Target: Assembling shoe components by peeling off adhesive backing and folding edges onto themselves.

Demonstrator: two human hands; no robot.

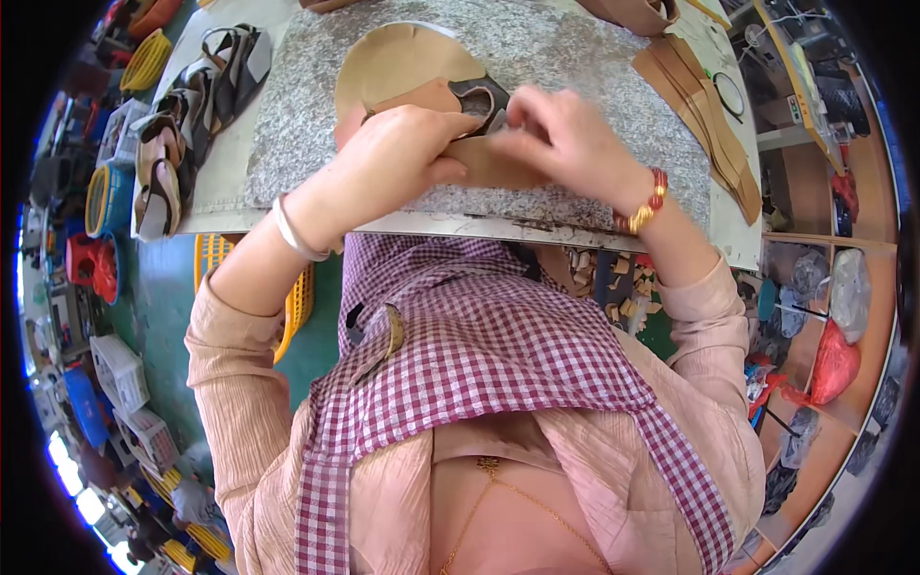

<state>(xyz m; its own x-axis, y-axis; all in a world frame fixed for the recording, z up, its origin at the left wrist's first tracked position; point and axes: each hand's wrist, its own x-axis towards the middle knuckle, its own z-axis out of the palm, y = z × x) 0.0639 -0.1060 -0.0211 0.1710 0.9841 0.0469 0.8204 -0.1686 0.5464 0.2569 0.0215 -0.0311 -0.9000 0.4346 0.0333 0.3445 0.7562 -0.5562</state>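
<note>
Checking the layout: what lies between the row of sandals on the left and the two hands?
Head view: the grey stone slab, bare there, lies between the sandals and hands.

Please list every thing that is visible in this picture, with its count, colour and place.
shoe upper piece: one, tan with a dark grey part, on the stone slab, under both hands
round tan sheet: one, tan, on the slab behind the hands
stone slab: one, speckled grey, on the workbench
finished strap pieces: count unclear, grey and tan, in rows left of the slab
tan cut strips: a stack, tan, right of the slab
yellow basket: one, yellow, on the floor below the bench
red bag: one, red, far right
checked apron: one, maroon and white, on the person
left hand: pressing the piece
right hand: pinching the piece
</note>
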